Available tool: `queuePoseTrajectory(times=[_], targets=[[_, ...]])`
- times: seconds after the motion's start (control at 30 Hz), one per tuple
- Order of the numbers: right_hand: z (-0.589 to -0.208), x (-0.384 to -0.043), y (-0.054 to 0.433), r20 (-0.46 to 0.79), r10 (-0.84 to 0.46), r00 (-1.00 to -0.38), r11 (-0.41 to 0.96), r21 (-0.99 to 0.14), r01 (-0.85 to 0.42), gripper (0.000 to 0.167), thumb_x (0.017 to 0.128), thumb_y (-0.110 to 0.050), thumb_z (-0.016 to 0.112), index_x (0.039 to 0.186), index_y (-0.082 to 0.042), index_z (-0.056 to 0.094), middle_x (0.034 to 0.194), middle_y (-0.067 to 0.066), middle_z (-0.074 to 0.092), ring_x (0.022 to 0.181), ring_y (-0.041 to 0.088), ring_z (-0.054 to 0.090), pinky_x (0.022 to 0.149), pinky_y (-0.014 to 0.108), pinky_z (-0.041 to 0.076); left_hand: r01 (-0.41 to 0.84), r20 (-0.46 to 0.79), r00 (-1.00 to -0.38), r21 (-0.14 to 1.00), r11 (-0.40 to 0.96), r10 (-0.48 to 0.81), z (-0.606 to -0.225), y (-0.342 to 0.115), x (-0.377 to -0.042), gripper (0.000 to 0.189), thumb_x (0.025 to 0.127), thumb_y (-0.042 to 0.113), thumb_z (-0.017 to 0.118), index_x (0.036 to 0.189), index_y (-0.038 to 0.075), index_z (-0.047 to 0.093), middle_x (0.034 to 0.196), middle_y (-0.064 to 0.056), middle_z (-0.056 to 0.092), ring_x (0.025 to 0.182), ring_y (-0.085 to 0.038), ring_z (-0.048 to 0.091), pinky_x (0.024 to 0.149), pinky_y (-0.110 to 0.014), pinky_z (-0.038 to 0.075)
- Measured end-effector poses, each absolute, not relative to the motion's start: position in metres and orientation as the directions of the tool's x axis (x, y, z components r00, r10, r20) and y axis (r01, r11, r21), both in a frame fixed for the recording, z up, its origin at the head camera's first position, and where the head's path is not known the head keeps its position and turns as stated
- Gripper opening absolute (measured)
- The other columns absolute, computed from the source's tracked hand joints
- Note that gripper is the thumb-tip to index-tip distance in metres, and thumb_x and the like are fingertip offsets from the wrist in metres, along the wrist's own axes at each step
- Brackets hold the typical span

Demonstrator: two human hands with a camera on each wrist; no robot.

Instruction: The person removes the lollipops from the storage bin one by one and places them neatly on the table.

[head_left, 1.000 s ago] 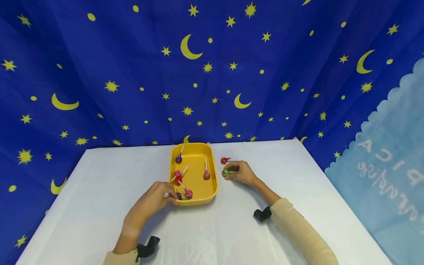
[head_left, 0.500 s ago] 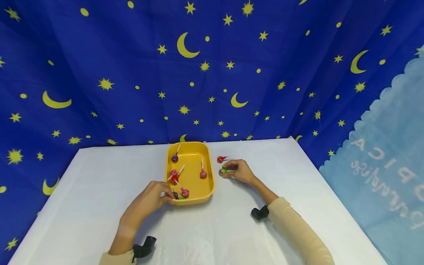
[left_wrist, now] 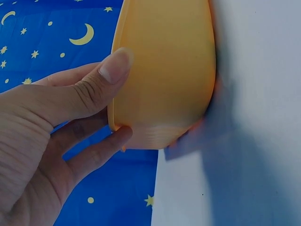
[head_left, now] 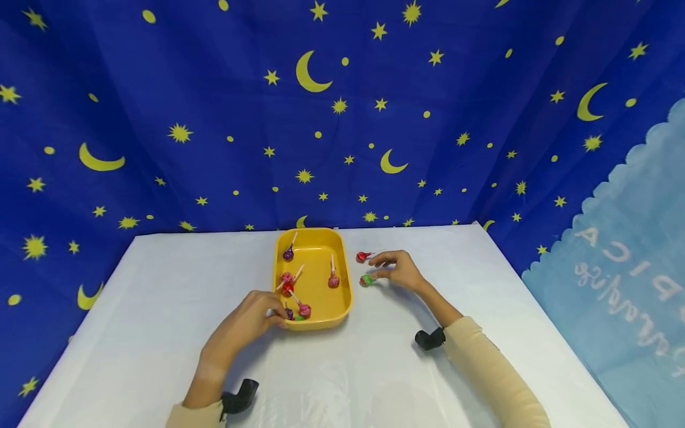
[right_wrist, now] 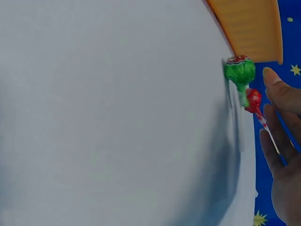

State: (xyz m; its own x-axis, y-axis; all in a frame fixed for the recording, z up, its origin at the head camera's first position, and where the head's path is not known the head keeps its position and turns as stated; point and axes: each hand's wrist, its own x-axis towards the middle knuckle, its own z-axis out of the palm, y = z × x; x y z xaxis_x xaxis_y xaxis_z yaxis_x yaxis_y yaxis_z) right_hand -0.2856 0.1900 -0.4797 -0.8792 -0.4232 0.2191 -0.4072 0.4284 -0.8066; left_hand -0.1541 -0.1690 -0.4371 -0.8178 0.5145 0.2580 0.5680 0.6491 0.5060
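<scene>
Head view shows the green lollipop [head_left: 366, 280] lying on the white table [head_left: 455, 252], just beside the yellow tray [head_left: 350, 300], and the red lollipop [head_left: 361, 257] lies a little beyond it. Near both is the right hand [head_left: 400, 271], its thumb and fingers apart, gripping nothing; whether some fingertip touches a stick, I cannot tell. The left hand [head_left: 250, 316] pinches the near left corner of the tray, where more lollipops [head_left: 334, 280] lie. I suppose each lollipop is light, with a hard round head under a rather slippery wrapper, and it may roll if pushed. The thin stick could bend, so I would take hold at the wrapped neck or softly around the head.
</scene>
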Motion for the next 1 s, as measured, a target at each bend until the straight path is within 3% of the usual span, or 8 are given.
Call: queuePoseTrajectory(times=[0.23, 0.4, 0.63, 0.8, 1.0], targets=[[-0.445, -0.273, 0.177, 0.259, -0.485, -0.836, 0.411, -0.776, -0.479, 0.024, 0.078, 0.009, 0.075, 0.101, 0.013, 0.069, 0.1, 0.028, 0.07, 0.091, 0.045, 0.064, 0.083, 0.058, 0.052, 0.546, 0.246, -0.834, 0.49, 0.679, 0.493, -0.435, -0.167, -0.153, 0.008, 0.075, 0.01, 0.081, 0.073, 0.016, 0.076, 0.074, 0.012, 0.068, 0.076, -0.009, 0.063, 0.077, -0.033, 0.054], [-0.45, -0.287, 0.166, 0.278, -0.524, -0.805, 0.394, -0.759, -0.518, 0.023, 0.078, 0.004, 0.078, 0.1, 0.006, 0.072, 0.099, 0.023, 0.072, 0.09, 0.036, 0.066, 0.084, 0.053, 0.054, 0.548, 0.243, -0.832, 0.496, 0.674, 0.499, -0.436, -0.166, -0.154, 0.008, 0.076, 0.009, 0.081, 0.074, 0.016, 0.076, 0.075, 0.012, 0.068, 0.076, -0.008, 0.063, 0.077, -0.031, 0.054], [-0.433, -0.293, 0.138, 0.254, -0.636, -0.729, 0.431, -0.666, -0.608, 0.025, 0.078, 0.0, 0.079, 0.103, 0.0, 0.074, 0.101, 0.015, 0.074, 0.097, 0.036, 0.065, 0.088, 0.055, 0.052, 0.528, 0.213, -0.841, 0.527, 0.666, 0.498, -0.436, -0.167, -0.153, 0.008, 0.077, 0.008, 0.08, 0.074, 0.014, 0.077, 0.075, 0.011, 0.068, 0.075, -0.006, 0.062, 0.075, -0.03, 0.055], [-0.421, -0.293, 0.118, 0.163, -0.704, -0.691, 0.485, -0.601, -0.635, 0.029, 0.079, 0.004, 0.076, 0.107, -0.002, 0.073, 0.107, 0.01, 0.073, 0.107, 0.026, 0.065, 0.1, 0.046, 0.048, 0.542, 0.224, -0.831, 0.531, 0.651, 0.509, -0.436, -0.167, -0.155, 0.007, 0.077, 0.007, 0.08, 0.075, 0.013, 0.077, 0.075, 0.01, 0.069, 0.075, -0.006, 0.063, 0.075, -0.03, 0.055], [-0.419, -0.292, 0.096, 0.039, -0.791, -0.61, 0.503, -0.527, -0.686, 0.03, 0.082, 0.007, 0.07, 0.111, 0.0, 0.071, 0.112, 0.012, 0.072, 0.109, 0.027, 0.063, 0.103, 0.042, 0.047, 0.551, 0.235, -0.826, 0.533, 0.642, 0.513, -0.438, -0.169, -0.155, 0.009, 0.077, 0.006, 0.079, 0.075, 0.014, 0.077, 0.076, 0.01, 0.069, 0.075, -0.005, 0.062, 0.075, -0.031, 0.055]])
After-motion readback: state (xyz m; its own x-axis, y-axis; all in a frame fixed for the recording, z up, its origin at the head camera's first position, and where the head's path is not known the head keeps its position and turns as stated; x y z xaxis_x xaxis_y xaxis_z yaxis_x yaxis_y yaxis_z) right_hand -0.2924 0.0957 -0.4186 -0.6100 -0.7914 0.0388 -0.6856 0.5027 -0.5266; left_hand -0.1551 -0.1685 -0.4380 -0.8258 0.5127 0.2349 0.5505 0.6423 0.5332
